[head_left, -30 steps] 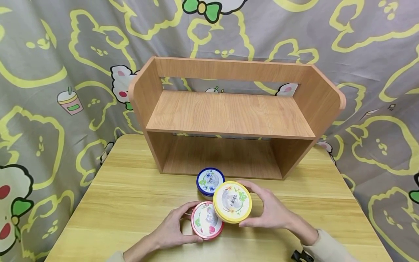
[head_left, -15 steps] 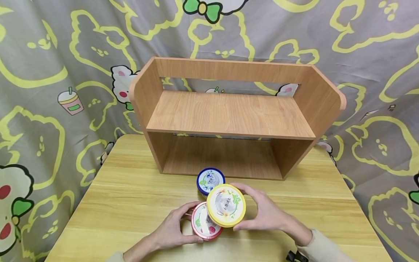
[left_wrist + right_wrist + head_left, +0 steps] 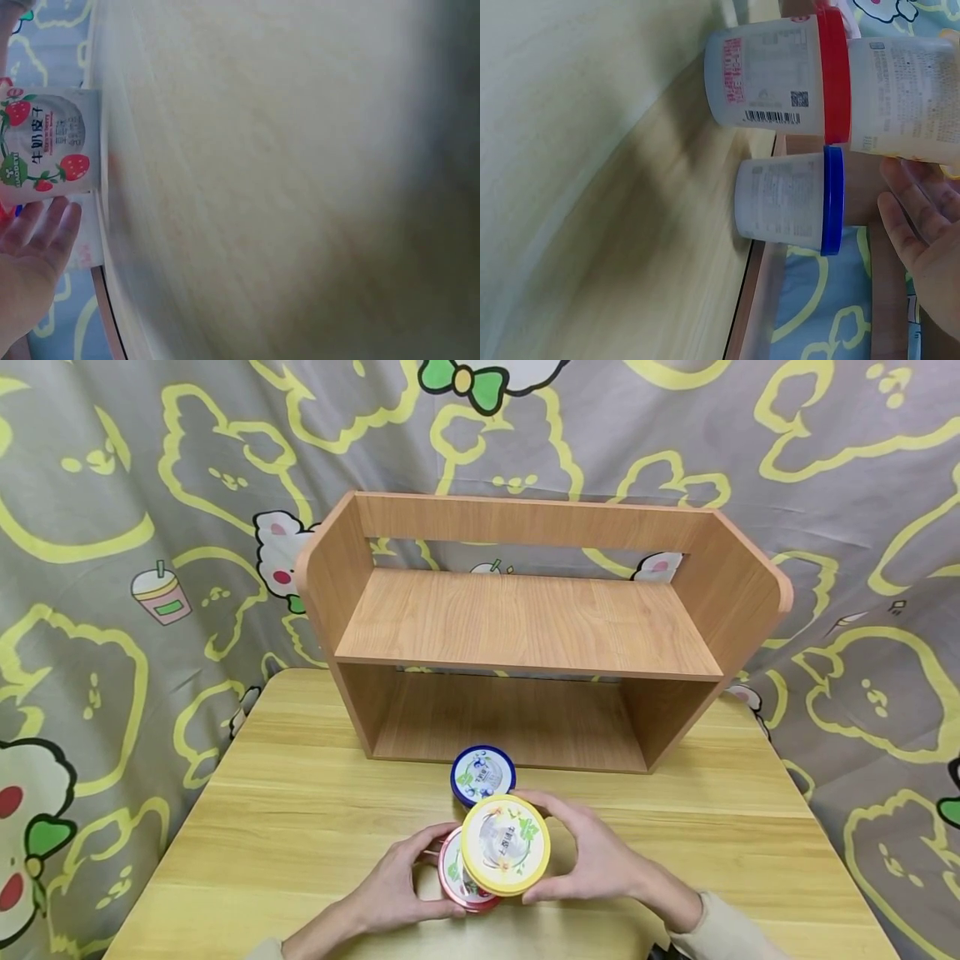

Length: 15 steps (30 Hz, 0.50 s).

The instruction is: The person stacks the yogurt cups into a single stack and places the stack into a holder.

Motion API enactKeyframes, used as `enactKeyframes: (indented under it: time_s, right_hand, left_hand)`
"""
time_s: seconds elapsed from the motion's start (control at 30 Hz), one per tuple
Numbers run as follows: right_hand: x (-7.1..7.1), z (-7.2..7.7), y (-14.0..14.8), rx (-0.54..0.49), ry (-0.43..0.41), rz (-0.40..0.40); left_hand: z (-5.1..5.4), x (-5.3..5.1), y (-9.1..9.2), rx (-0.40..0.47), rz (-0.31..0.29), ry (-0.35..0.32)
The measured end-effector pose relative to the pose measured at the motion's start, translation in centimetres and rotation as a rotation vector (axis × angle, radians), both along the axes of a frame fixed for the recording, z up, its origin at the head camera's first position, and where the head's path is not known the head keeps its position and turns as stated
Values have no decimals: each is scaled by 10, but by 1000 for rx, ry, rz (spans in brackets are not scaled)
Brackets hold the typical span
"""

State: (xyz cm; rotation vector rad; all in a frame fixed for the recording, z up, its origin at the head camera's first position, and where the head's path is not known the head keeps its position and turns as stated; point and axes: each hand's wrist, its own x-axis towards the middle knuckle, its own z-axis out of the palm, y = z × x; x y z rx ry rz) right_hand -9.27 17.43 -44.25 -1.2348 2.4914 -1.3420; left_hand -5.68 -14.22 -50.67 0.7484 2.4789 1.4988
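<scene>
My left hand [image 3: 397, 881] grips the red-lidded tub [image 3: 452, 870] from its left side; strawberries are printed on its white wall in the left wrist view. My right hand [image 3: 596, 853] holds the yellow-lidded tub [image 3: 506, 845] by its right side. In the head view this tub covers much of the red lid. The right wrist view has its base against the red lid [image 3: 835, 75], or very close to it. Just behind stands the blue-lidded tub [image 3: 483, 774], upright on the table and apart from the red-lidded one in the right wrist view.
A two-level wooden shelf [image 3: 525, 622] stands at the back of the wooden table [image 3: 292, 810], close behind the blue-lidded tub. Behind it hangs a grey curtain [image 3: 120, 660] with yellow outlines. A beige sleeve [image 3: 720, 931] shows on the right arm.
My right hand has brought the yellow-lidded tub left and toward me, over the red-lidded tub. My left hand, the red-lidded tub and the blue-lidded tub have stayed in place.
</scene>
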Motion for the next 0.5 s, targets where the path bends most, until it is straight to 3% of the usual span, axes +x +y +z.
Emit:
enactKeyframes:
  time_s: [0.5]
  right_hand:
    - [2,-3,-10,1,-1,10]
  left_hand:
    - [-2,-2,0,34,-14,11]
